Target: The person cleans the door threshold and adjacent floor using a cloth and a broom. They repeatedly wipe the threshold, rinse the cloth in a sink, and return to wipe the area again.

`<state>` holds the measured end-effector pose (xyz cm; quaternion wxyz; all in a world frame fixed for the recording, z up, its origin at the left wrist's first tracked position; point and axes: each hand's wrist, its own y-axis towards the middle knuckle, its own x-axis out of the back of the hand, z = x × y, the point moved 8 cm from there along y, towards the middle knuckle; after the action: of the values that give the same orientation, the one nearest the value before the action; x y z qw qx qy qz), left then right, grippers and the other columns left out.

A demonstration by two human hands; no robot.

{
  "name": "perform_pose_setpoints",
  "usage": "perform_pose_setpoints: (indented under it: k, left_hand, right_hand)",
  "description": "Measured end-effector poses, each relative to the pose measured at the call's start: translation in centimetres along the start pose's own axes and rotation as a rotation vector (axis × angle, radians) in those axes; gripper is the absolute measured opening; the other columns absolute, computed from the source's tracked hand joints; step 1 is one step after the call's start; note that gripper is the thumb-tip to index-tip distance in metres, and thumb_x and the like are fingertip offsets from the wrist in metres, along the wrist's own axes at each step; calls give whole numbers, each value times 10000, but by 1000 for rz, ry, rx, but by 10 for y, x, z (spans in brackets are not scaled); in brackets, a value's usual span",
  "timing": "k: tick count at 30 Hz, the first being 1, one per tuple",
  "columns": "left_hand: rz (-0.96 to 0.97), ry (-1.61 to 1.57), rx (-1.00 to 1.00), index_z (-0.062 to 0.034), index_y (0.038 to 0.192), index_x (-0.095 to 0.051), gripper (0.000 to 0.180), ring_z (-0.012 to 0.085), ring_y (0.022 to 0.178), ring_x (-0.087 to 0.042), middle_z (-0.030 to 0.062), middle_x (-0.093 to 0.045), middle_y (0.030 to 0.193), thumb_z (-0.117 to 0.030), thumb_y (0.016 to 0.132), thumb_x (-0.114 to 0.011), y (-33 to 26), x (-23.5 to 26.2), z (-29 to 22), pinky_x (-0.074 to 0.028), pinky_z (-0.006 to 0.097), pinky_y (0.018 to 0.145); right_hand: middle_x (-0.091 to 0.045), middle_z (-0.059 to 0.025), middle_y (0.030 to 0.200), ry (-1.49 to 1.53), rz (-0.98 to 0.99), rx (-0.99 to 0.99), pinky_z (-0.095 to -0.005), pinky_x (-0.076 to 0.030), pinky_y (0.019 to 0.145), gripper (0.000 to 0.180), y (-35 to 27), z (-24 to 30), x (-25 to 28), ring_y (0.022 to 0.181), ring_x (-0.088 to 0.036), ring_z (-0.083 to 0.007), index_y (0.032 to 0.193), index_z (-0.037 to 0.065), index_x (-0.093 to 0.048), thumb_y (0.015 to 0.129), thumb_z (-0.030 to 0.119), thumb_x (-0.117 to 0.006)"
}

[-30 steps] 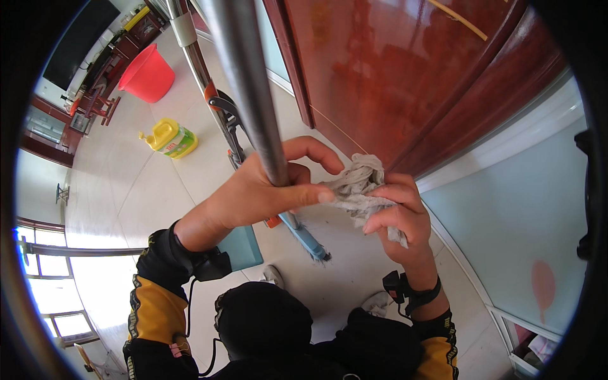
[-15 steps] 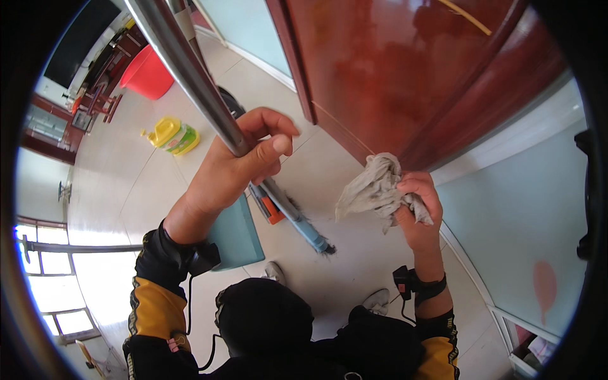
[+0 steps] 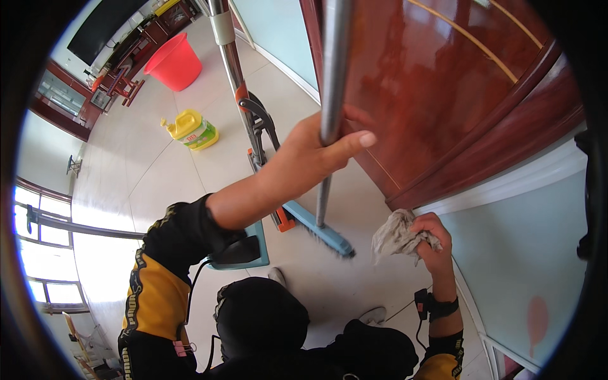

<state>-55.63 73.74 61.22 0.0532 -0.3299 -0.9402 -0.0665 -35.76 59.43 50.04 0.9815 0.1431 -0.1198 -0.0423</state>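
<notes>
My left hand [image 3: 320, 147] is on the grey metal handle of a broom [image 3: 335, 60], which passes between my thumb and fingers. The thumb sticks out to the right. The broom's blue head rests on the floor, bristles down, with its handle nearly upright. In my right hand [image 3: 435, 242] is a crumpled greyish-white rag [image 3: 398, 235], bunched in the fingers and hanging loose toward the broom head. Just left of the broom stands a mop [image 3: 233, 73] with a metal pole and a black and orange lever. A teal dustpan [image 3: 258, 253] lies partly hidden under my left forearm.
A glossy red-brown wooden door [image 3: 430, 107] rises at the right, beside a pale blue wall [image 3: 506, 234]. On the tiled floor stand a yellow jug [image 3: 195, 131] and a red bucket [image 3: 175, 63]. A dark wooden cabinet [image 3: 142, 50] is at the far left.
My left hand has moved right with the broom handle, bringing it from a leftward slant to nearly upright. The mop pole now shows beside it. My right hand keeps the rag, a bit lower.
</notes>
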Motion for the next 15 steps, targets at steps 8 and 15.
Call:
perform_pose_setpoints:
  k: [8,15]
  left_hand:
    - [-8,13,-85,-47,1084,-529,375,72,739,-469,-14,-489,833,-292,841,-677,50,12,44,-425,221,677]
    - [13,26,-231,-14,1231,-428,619,126,951,-536,49,-532,1033,-313,782,-732,51,29,56,-445,280,880]
  right_hand:
    - [-549,-92,885,-110,-3,-1,-263,-425,775,318,-17,-17,4,831,-531,-188,859,-6,-605,599,-106,-452]
    - [-562,-102,873,-140,0,-75,-273,-440,771,284,-19,-18,9,822,-546,-204,844,-2,-609,602,-82,-483]
